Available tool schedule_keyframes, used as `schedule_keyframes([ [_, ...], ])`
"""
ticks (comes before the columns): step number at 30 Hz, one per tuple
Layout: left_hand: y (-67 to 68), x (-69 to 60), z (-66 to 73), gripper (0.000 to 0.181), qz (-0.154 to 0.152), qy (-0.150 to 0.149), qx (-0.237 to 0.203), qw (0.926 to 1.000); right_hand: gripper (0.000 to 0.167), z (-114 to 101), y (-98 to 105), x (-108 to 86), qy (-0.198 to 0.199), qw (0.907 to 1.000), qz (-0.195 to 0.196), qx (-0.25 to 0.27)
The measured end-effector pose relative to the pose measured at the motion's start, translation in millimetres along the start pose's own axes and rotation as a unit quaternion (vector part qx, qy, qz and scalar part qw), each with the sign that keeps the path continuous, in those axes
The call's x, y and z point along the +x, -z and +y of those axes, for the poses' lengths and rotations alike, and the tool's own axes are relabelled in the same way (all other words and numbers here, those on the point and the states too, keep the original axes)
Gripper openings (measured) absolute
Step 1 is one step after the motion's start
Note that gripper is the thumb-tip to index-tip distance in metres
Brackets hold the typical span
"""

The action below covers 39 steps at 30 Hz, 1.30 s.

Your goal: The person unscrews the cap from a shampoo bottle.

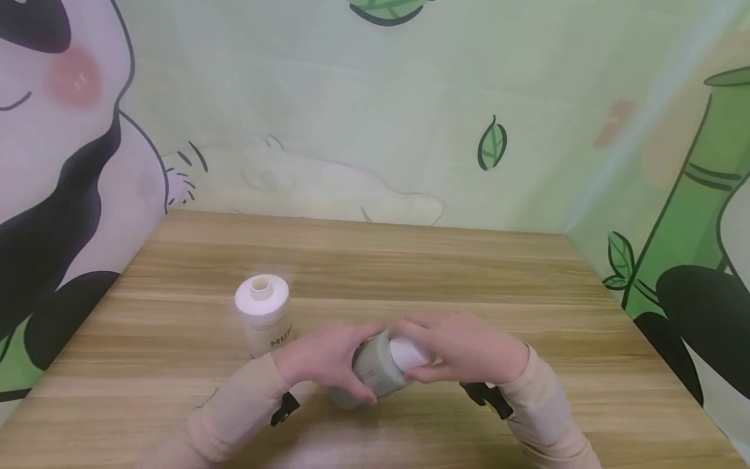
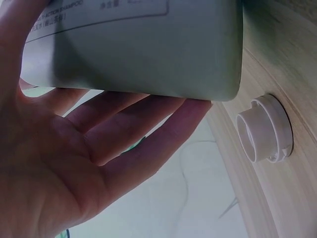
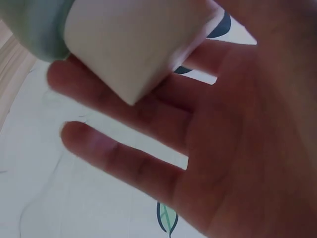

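A grey-green shampoo bottle [image 1: 377,366] is held tilted above the wooden table, its white cap [image 1: 408,354] toward the right. My left hand [image 1: 328,358] grips the bottle's body, thumb on the near side. With fingers and thumb, my right hand [image 1: 465,345] holds the white cap; in the right wrist view the cap [image 3: 131,44] meets the bottle's shoulder [image 3: 42,29]. Printed text, including "SHAMPOO", shows on the bottle [image 2: 148,54] in the left wrist view. Left of my left hand stands a white bottle [image 1: 263,312] with a bare, open neck.
A small white stepped round piece [image 2: 265,130] sits on the table in the left wrist view; I cannot make it out in the head view. The wooden table [image 1: 375,260] ends at a printed wall cloth [image 1: 328,98] with a panda and bamboo.
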<state>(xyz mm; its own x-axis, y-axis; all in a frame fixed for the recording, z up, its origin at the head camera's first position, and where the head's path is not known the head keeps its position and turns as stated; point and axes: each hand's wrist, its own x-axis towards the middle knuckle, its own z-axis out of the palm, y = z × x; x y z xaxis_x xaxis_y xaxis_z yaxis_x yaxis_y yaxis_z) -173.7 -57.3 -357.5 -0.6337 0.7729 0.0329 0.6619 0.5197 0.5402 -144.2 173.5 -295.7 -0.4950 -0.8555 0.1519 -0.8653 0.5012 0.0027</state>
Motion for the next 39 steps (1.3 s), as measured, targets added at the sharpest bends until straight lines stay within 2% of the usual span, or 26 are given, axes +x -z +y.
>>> schedule_keyframes([
  [8, 0.5, 0.1, -2.0, 0.07, -0.002, -0.005, -0.011, 0.9999, 0.047, 2.4, -0.8, 1.7, 0.084, 0.9957, 0.039, -0.005],
  [13, 1.2, -0.4, -2.2, 0.071, -0.001, -0.005, -0.011, 0.9999, 0.051, 1.6, -0.8, 2.5, 0.1, 0.9935, 0.053, -0.006],
  [19, 1.4, -1.2, -2.4, 0.073, 0.0, -0.006, -0.011, 0.9999, 0.054, 1.7, -2.6, 2.8, 0.094, 0.9943, 0.049, -0.012],
  [24, 1.6, -1.1, -2.2, 0.074, 0.001, -0.01, -0.011, 0.9999, 0.055, 5.1, 0.8, 0.1, 0.087, 0.9948, 0.049, 0.02],
  [27, 0.8, 1.8, 0.2, 0.077, -0.002, -0.012, -0.01, 0.9999, 0.059, 11.7, 8.0, -8.6, 0.072, 0.9942, 0.074, 0.029],
  [31, 0.9, 3.9, 2.5, 0.084, -0.006, -0.013, -0.011, 0.9998, 0.063, 23.9, 18.8, -20.0, 0.053, 0.9892, 0.137, -0.008],
  [33, 1.1, 4.2, 2.7, 0.088, -0.006, -0.013, -0.012, 0.9998, 0.065, 29.7, 23.5, -24.8, 0.043, 0.9867, 0.156, -0.017],
  [37, 0.4, 4.0, 1.6, 0.089, -0.008, -0.007, -0.028, 0.9995, 0.067, 38.4, 31.2, -34.1, 0.011, 0.9888, 0.148, 0.013],
  [39, -0.8, 4.4, 1.1, 0.089, -0.01, 0.002, -0.051, 0.9987, 0.067, 42.5, 34.3, -36.9, -0.011, 0.9897, 0.139, 0.035],
])
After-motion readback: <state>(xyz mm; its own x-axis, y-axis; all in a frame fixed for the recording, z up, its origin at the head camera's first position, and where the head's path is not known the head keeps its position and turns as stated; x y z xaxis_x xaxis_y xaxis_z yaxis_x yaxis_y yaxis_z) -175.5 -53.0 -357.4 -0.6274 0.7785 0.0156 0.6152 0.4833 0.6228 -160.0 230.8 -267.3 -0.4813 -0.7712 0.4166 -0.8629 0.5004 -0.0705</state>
